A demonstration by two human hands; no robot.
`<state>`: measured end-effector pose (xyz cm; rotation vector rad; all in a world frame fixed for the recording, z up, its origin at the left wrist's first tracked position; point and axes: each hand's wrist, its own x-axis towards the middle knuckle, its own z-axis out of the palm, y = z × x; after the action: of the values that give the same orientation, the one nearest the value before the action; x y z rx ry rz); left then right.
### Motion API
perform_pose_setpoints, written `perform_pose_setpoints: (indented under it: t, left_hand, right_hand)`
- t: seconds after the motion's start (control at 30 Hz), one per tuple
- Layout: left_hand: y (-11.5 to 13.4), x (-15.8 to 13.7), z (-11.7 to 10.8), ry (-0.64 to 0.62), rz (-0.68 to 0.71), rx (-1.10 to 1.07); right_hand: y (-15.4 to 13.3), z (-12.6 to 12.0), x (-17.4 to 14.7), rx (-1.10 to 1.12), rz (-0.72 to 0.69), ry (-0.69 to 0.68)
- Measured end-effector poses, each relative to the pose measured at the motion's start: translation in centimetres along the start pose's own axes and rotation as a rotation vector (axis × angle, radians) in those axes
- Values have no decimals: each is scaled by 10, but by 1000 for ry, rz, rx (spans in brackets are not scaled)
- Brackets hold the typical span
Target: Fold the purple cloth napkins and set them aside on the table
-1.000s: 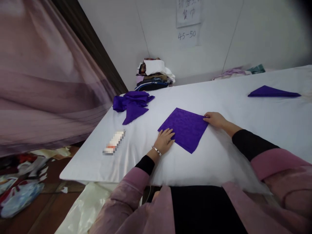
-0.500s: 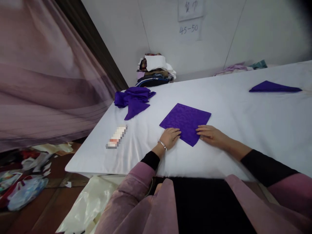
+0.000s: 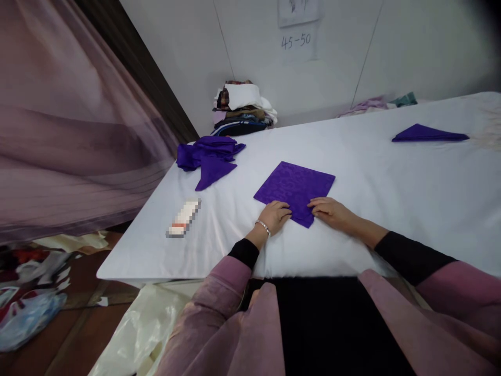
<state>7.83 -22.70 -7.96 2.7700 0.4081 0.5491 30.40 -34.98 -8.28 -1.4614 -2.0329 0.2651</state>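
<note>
A purple patterned cloth napkin (image 3: 295,183) lies flat on the white-covered table in a diamond shape, one corner toward me. My left hand (image 3: 276,215), with a bracelet at the wrist, has its bent fingers closed at the napkin's lower left edge. At the lower right edge, the thumb and fingers of my right hand (image 3: 329,211) are pinched together on the cloth. The near corner shows between the two hands. My fingertips partly cover both edges.
Crumpled purple cloths (image 3: 211,156) lie at the table's left end, and a folded purple napkin (image 3: 428,134) at the far right. A blurred-out flat object (image 3: 183,218) is at left. Stacked clothes (image 3: 242,109) stand by the wall. Bags (image 3: 31,318) lie on the floor.
My right hand has moved slightly inward along the napkin's lower right edge, its fingers closing on the cloth. My left hand stays at its edge. The whole view has shifted a little.
</note>
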Motion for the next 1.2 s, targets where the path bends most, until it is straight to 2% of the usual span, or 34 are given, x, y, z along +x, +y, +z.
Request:
perform_pose_setpoints:
  t: [0.17, 0.33, 0.53, 0.7, 1.03, 1.2]
  left_hand:
    - [11, -1, 1, -21, 57, -31]
    - [19, 9, 6, -62, 82, -34]
    - [17, 14, 11, 21, -5, -216]
    - [15, 12, 16, 111, -106, -386]
    - [19, 11, 9, 101, -136, -414]
    - [18, 11, 11, 180, -125, -346]
  right_hand:
    - [1, 1, -2, 31, 8, -25]
    - [4, 3, -6, 87, 15, 20]
    - [1, -2, -9, 193, 65, 50]
    - [-7, -4, -5, 165, 78, 24]
    - [-10, -1, 4, 267, 291, 58]
    - [-11, -2, 6, 322, 355, 49]
